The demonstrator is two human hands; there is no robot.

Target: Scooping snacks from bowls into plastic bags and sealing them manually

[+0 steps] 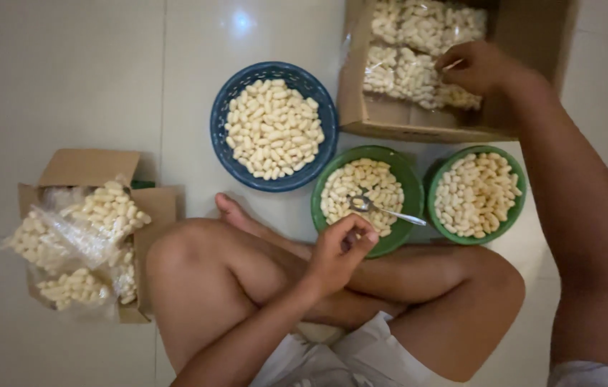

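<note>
The floor (67, 79) is glossy pale tile, and the person sits cross-legged on it. Left hand (338, 251) is curled loosely, fingers pinched (whether on anything I cannot tell), just below a metal spoon (384, 209) lying in the middle green bowl (408, 179) of pale puffed snacks. Right hand (477, 67) reaches into the far cardboard box (418, 122), gripping a clear snack bag (418, 68).

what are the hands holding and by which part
The left hand holds nothing visible; a metal spoon lies in the green bowl just above it. The right hand pinches the top of a clear bag in the cardboard box.
</note>
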